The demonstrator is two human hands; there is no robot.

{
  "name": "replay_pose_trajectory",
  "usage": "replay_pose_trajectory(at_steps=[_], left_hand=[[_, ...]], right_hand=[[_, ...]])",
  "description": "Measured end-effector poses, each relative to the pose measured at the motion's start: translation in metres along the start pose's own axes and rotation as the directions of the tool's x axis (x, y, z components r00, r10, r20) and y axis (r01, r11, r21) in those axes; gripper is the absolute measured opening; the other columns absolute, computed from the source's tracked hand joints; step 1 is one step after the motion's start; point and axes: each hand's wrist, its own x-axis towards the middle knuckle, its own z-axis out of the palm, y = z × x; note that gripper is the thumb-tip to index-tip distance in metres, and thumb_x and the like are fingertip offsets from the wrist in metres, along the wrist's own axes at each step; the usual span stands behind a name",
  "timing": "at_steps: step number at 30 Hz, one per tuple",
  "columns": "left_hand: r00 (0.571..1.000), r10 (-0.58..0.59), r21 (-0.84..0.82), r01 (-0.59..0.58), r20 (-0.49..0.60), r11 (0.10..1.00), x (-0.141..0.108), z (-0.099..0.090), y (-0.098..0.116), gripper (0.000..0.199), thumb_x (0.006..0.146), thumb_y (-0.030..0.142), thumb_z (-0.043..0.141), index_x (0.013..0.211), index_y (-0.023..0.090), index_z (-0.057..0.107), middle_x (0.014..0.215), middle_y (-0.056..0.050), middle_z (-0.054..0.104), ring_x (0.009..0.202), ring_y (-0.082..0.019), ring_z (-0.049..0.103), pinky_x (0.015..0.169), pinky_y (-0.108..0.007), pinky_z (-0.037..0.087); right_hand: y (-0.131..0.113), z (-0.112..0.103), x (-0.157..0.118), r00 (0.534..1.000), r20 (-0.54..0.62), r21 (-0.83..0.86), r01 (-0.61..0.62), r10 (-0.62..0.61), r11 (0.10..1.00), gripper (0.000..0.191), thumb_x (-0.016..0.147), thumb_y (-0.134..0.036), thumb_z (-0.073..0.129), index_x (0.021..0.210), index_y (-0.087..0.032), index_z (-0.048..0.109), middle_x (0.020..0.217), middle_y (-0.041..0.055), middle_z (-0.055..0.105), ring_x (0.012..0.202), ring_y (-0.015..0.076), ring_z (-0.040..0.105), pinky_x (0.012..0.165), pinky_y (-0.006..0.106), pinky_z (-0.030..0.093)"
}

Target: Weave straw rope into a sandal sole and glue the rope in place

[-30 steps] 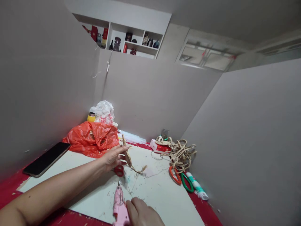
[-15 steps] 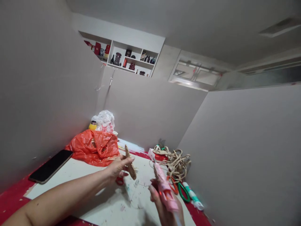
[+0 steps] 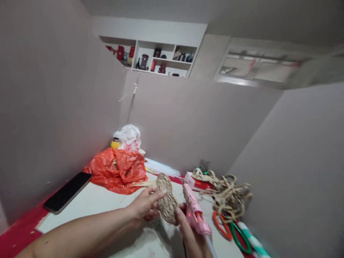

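A sole-shaped piece of coiled straw-coloured rope (image 3: 167, 200) is held up over the white board, its broad face toward the camera. My left hand (image 3: 146, 204) pinches its left edge, with the thumb across the face. A pink glue gun (image 3: 195, 211) with a small red light lies in my right hand (image 3: 189, 229); its nozzle points up and away, just right of the rope piece. My right thumb touches the piece's lower right edge. A clear stick comes out of the gun's back end.
The white board (image 3: 80, 208) lies on a red table. Left are a black phone (image 3: 67, 192) and an orange-red plastic bag (image 3: 116, 170). At right sit tangled rope (image 3: 231, 197), orange handles (image 3: 221, 225), green handles (image 3: 240, 238) and a green-white roll (image 3: 254, 240).
The rope piece has turned from edge-on to face-on. My right hand and the glue gun have come close to it, and the right thumb now touches it. The camera view has shifted.
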Motion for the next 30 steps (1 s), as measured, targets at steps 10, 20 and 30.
replay_pose_trajectory(at_steps=[10,20,30], left_hand=[[0.997,0.001,0.173,0.013,-0.083,0.985,0.019,-0.017,0.008,0.035,0.072,0.047,0.071,0.079,0.019,0.051,0.053,0.007,0.053,0.04,-0.006,0.048,0.044,-0.018,0.033],[0.972,-0.108,-0.211,0.152,0.208,0.966,-0.001,0.004,-0.011,0.03,0.071,0.015,0.068,0.1,0.006,0.068,0.099,-0.018,0.071,0.085,-0.026,0.066,0.081,-0.039,0.049],[0.998,0.023,-0.063,-0.019,0.057,0.998,0.0,0.005,-0.008,0.023,0.073,0.017,0.067,0.094,0.008,0.071,0.083,-0.014,0.074,0.07,-0.023,0.069,0.071,-0.034,0.052]], right_hand=[[0.023,-0.01,0.027,0.99,0.008,0.382,-0.133,0.141,0.915,0.033,0.069,-0.04,0.076,0.089,-0.017,0.062,0.055,-0.0075,0.055,0.042,0.0081,0.042,0.038,0.019,0.03],[0.018,0.002,0.001,0.959,0.198,0.363,-0.263,0.202,0.894,0.037,0.071,-0.043,0.075,0.093,-0.019,0.058,0.054,-0.0081,0.054,0.042,0.0087,0.045,0.039,0.02,0.029],[0.013,-0.025,0.013,0.885,0.4,0.222,-0.345,0.238,0.912,0.035,0.074,-0.038,0.074,0.097,-0.016,0.059,0.063,-0.0014,0.066,0.057,0.0117,0.058,0.05,0.019,0.037]])
